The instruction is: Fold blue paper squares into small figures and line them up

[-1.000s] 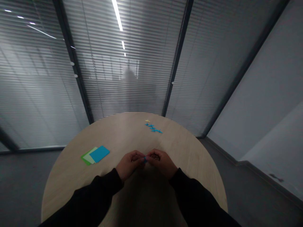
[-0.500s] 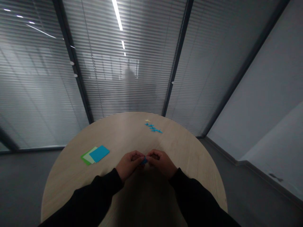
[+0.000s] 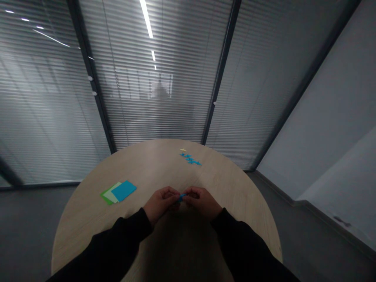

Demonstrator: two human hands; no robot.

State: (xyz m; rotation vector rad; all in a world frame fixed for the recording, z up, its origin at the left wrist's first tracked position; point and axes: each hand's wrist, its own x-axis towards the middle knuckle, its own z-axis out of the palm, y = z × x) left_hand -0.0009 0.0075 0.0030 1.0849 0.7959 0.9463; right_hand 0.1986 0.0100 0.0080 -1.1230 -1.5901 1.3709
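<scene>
Between my two hands is a small piece of folded blue paper (image 3: 181, 197), pinched from both sides just above the table. My left hand (image 3: 162, 203) is closed, thumb and fingertips on the paper's left side. From the right, my right hand (image 3: 202, 201) pinches the other side with thumb and forefinger. Fingers cover most of the paper, so its full shape is hidden. Farther back lie several small folded blue paper pieces (image 3: 190, 159), pointed in shape, with one yellow folded piece (image 3: 183, 150) behind them.
On the left of the round wooden table (image 3: 147, 164) sheets of paper overlap in a fan, a blue sheet (image 3: 123, 190) on top of a pale green sheet (image 3: 108, 194) and a brighter green one. Glass partitions with blinds (image 3: 164, 117) stand beyond the table's far edge.
My right hand has shifted slightly to the right, and a little more of the blue paper shows between the fingertips. The papers on the table stay where they were.
</scene>
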